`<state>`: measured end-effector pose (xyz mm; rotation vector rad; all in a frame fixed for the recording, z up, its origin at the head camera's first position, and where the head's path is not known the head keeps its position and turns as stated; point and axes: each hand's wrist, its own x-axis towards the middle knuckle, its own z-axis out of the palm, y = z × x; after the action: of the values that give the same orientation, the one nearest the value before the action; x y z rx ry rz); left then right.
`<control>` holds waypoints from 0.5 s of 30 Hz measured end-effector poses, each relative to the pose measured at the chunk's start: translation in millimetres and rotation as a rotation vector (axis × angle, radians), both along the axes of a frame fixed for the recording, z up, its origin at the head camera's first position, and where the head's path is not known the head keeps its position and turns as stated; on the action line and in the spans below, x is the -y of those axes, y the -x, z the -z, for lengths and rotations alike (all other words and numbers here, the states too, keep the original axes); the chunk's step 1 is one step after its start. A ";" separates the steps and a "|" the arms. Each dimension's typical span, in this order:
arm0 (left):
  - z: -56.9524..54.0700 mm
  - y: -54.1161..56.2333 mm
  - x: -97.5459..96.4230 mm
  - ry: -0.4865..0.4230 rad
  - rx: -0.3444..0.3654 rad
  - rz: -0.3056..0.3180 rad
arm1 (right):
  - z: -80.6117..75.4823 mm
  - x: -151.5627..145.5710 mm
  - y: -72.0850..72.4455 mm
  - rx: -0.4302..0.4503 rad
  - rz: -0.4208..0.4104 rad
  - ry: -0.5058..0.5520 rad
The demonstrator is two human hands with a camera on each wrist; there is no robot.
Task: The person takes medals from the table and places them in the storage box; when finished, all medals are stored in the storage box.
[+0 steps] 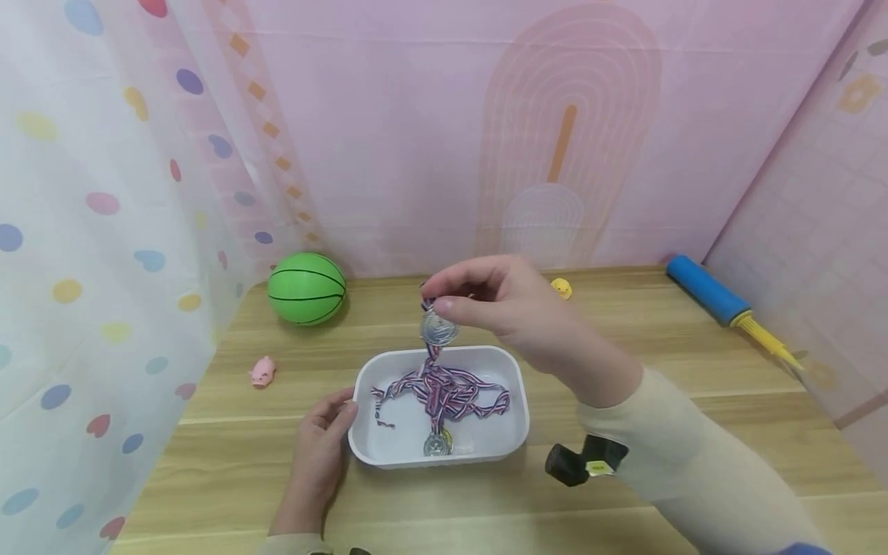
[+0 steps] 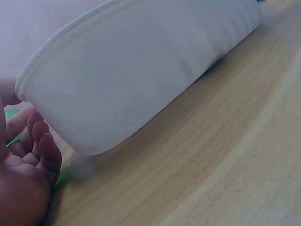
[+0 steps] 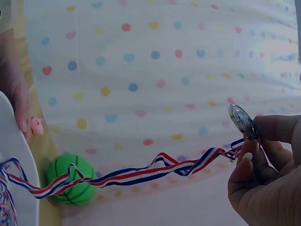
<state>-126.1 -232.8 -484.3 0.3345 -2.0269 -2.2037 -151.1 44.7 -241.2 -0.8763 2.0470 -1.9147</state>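
Observation:
My right hand point(image 1: 496, 297) pinches a silver medal point(image 1: 439, 329) above the white tub point(image 1: 509, 439). In the right wrist view the medal point(image 3: 243, 121) is between thumb and fingers, and its red, white and blue ribbon point(image 3: 136, 176) runs down into the tub. A heap of striped ribbons point(image 1: 451, 393) lies tangled inside. Near the tub's front wall rest another silver medal point(image 1: 435, 445) and a gold one point(image 1: 447, 439), partly covered. My left hand point(image 1: 324, 439) holds the tub's left end, its thumb at the rim and the other fingers against the outside wall point(image 2: 117, 80).
A green ball point(image 1: 307, 289) and a small pink pig toy point(image 1: 263, 371) are on the wooden table point(image 1: 229, 462) at left. Behind the right hand sits a yellow duck toy point(image 1: 561, 288). A blue and yellow hand pump point(image 1: 728, 304) lies at the far right. Patterned curtains surround the table.

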 end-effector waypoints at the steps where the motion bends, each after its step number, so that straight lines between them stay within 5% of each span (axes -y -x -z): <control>1: -0.3 -0.5 -0.3 0.002 0.003 -0.004 | 1.9 4.9 1.5 0.003 0.000 -0.008; 15: -5.6 -5.6 -8.3 -0.004 -0.003 0.004 | 35.2 61.0 26.8 0.143 -0.023 0.033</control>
<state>-120.6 -224.4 -478.7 0.3269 -2.0241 -2.2093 -177.9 -16.3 -276.4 -0.7442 1.9206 -1.9441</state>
